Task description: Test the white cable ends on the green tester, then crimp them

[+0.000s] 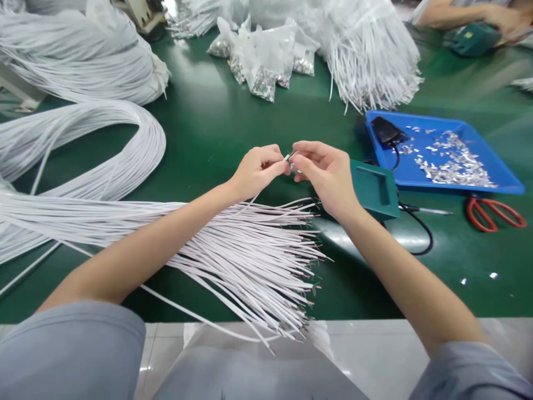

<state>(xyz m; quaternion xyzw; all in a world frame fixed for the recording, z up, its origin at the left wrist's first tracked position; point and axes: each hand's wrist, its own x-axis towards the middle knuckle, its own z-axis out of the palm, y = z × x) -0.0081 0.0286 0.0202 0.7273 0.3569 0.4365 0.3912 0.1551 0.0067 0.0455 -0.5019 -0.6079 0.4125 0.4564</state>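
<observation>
My left hand [260, 169] pinches a white cable close to its end, where thin dark and green wires stick out. Those wire ends [290, 156] lie between the fingertips of both hands. My right hand [322, 169] is closed on them, thumb against fingers; whether it also holds a small part is hidden. Below my hands a fanned bundle of white cables [250, 250] spreads over the green table, thin coloured wires showing at the tips. Just right of my right hand sits a green box-shaped device [375, 190], partly covered by the hand.
A blue tray [510, 178] holds small silvery pieces [458, 161] and a black object [387, 131]. Red-handled scissors [495, 214] and a pen-like tool [428, 211] lie nearby. Plastic bags [264, 83], coiled cables [150, 139] and another cable bundle [370, 55] lie behind. A co-worker's hand [506, 22] is top right.
</observation>
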